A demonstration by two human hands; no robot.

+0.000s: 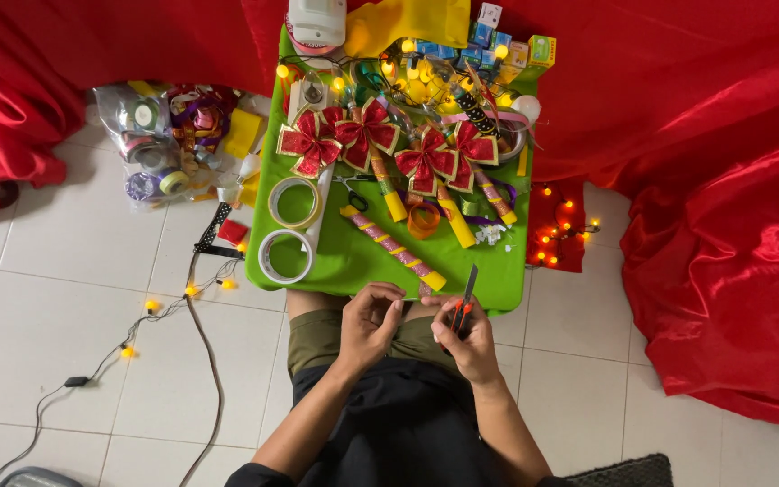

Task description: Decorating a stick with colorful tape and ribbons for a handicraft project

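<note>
Right hand (472, 341) is pinching a box cutter (466, 300) blade-up just off the green table (353, 261) edge, left hand (370, 323) curled loosely beside it, can't tell if it's holding anything.

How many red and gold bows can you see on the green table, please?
4, in a row across the middle of the green table: far left, left of centre, right of centre, far right. The clutter behind may hide more.

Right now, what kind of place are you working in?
Probably a home craft corner on a tiled floor: a low green table crowded with red ribbon bows and tape rolls, red satin cloth around.
</note>
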